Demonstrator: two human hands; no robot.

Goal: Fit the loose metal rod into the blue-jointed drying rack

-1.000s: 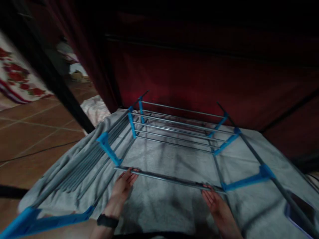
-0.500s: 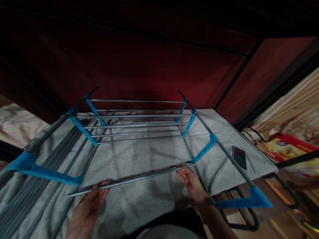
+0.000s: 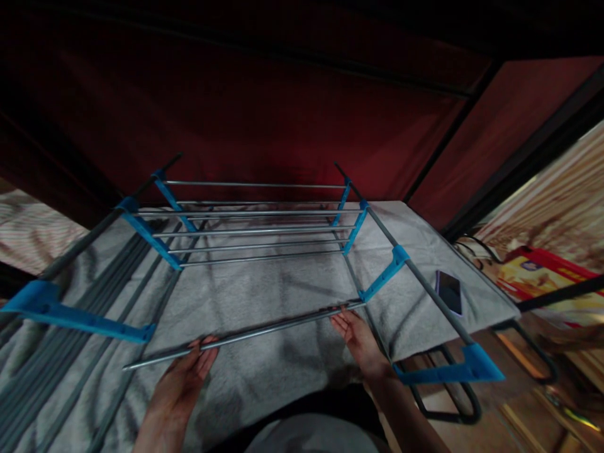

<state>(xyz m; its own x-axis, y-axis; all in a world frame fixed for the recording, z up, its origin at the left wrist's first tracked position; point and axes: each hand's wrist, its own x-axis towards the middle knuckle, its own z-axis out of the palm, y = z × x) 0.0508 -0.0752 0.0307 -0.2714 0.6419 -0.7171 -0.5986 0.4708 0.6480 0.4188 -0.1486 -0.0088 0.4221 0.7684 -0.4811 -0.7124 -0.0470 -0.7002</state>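
Note:
A thin grey metal tube (image 3: 274, 328) lies across both my hands, slanting up to the right. My left hand (image 3: 184, 374) grips it from below near its free left end. Farther right, my right hand (image 3: 355, 332) holds it between thumb and fingers, close to where its end meets a blue plastic bracket (image 3: 383, 277). The tube's left end sits below another blue bracket (image 3: 89, 321), apart from it. Beyond my hands stands a rack frame with several crossbars (image 3: 259, 231) fixed between blue brackets on grey side poles (image 3: 434, 292).
Several loose grey tubes (image 3: 70, 343) lie at left on the grey blanket (image 3: 264, 289). A phone (image 3: 448, 292) rests at right outside the frame. A red and yellow package (image 3: 542, 277) is beyond the table edge. Dark red panels (image 3: 264, 126) rise behind.
My left hand has slid a little to the right along the tube. My right hand stays near the right bracket. The whole view has shifted slightly.

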